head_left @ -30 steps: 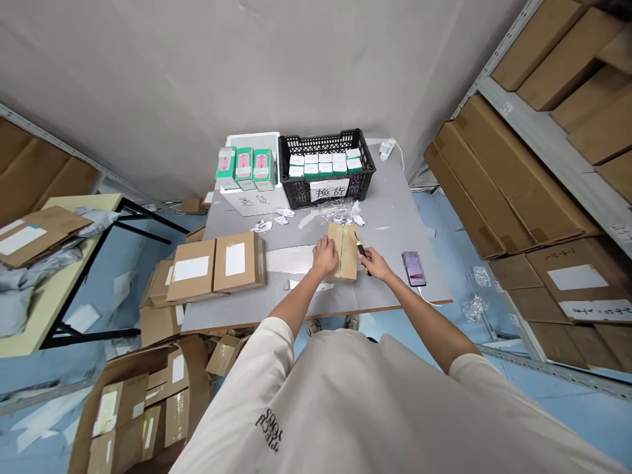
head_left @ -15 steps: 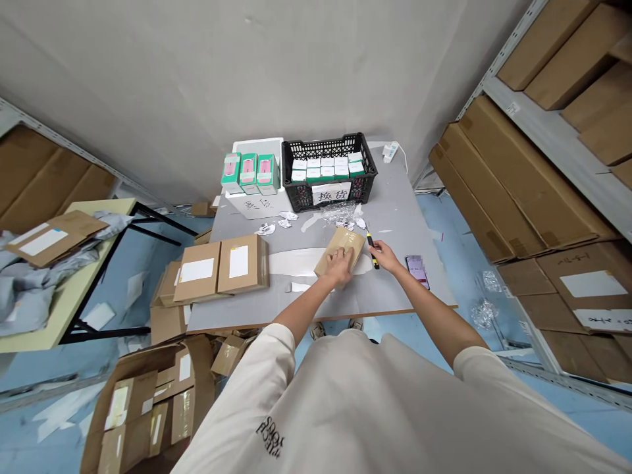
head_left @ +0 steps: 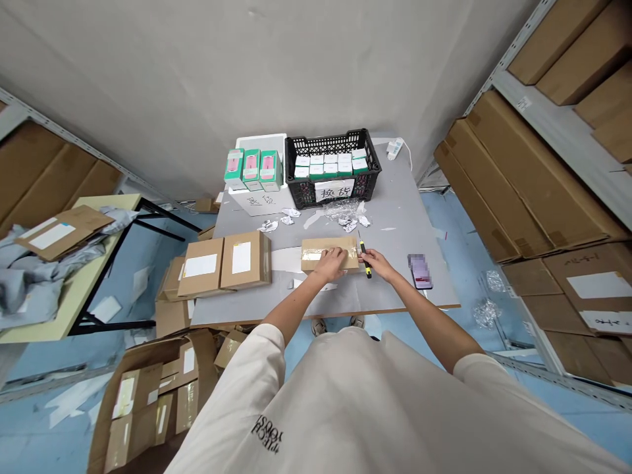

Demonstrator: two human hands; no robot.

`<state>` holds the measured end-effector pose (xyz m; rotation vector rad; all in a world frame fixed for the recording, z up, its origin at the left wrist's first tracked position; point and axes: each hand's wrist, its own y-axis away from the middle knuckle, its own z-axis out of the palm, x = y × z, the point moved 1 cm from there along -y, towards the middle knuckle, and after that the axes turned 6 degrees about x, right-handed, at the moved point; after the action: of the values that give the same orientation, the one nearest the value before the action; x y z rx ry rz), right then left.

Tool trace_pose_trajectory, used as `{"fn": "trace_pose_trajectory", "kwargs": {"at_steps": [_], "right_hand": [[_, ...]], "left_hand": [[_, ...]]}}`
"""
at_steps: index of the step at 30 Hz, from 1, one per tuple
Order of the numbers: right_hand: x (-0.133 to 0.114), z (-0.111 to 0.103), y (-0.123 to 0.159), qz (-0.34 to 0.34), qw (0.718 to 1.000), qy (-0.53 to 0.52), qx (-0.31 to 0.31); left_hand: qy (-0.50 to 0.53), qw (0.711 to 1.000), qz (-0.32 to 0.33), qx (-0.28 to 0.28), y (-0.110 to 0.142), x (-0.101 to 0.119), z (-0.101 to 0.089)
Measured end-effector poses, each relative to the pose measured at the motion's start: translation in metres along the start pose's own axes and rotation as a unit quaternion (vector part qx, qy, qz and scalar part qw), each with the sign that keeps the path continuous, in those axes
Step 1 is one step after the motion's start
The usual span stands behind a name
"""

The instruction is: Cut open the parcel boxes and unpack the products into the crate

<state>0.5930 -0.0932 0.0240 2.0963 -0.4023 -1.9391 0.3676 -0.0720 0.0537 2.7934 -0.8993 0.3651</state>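
The left hand [head_left: 328, 265] presses spread on a cardboard parcel [head_left: 340, 253], now turned lengthwise, with open room before the gray table's front edge [head_left: 320, 315]. The right hand [head_left: 379, 264] pinches a yellow utility knife [head_left: 364, 258].

Left hand [head_left: 328, 264] pressed on taped cardboard parcel [head_left: 316, 253], mid-table. Right hand [head_left: 376, 263] grips yellow-handled utility knife [head_left: 364, 258], blade up, just beside parcel's right end. Phone [head_left: 419, 271] further right on grey tabletop [head_left: 395, 197]. Black plastic crate [head_left: 296, 195] of white-and-green boxes [head_left: 323, 164] upper centre; two labelled cartons [head_left: 241, 260] left of parcel.
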Motion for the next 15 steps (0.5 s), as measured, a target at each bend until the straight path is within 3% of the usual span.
{"fn": "trace_pose_trajectory", "kwargs": {"at_steps": [11, 15], "right_hand": [[-0.002, -0.065, -0.003, -0.065, 0.979, 0.191, -0.037], [-0.011, -0.081, -0.011, -0.105, 0.952, 0.275, -0.083]], "left_hand": [[-0.024, 0.999, -0.049, 0.003, -0.025, 0.011, 0.011], [-0.030, 0.998, -0.046, 0.000, -0.027, 0.011, 0.011]]}}
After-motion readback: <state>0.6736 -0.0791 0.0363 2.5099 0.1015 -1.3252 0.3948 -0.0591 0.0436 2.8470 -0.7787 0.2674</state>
